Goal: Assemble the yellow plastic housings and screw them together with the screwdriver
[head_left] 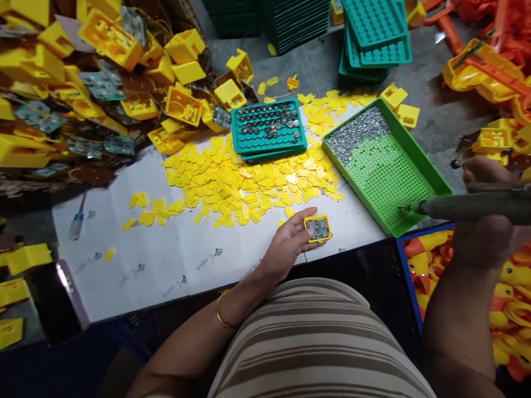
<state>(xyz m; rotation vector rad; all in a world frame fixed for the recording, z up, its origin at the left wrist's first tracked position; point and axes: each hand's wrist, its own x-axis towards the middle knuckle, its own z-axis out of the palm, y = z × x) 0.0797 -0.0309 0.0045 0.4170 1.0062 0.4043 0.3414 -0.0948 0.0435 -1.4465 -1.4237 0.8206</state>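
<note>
My left hand (288,240) grips a small yellow plastic housing (327,228), its thumb pressed on the grey circuit board (317,228) inside. Over at the right, my right hand (495,221) is wrapped round a dark electric screwdriver (460,208) that points left. The driver's bit is over the lower end of a green perforated tray (398,177); whether it touches the tray I cannot tell. Many small silver screws (357,132) lie heaped at the tray's far end. Flat yellow plastic pieces (240,182) are spread over the white table covering beyond my left hand.
A teal tray (269,145) of button cells stands among the yellow pieces. Yellow housings with boards (112,41) are piled at left, near a loose screwdriver (77,221) and a phone (53,304). Teal trays (377,30) are stacked behind. Orange parts (498,61) and a blue-edged bin (406,276) lie right.
</note>
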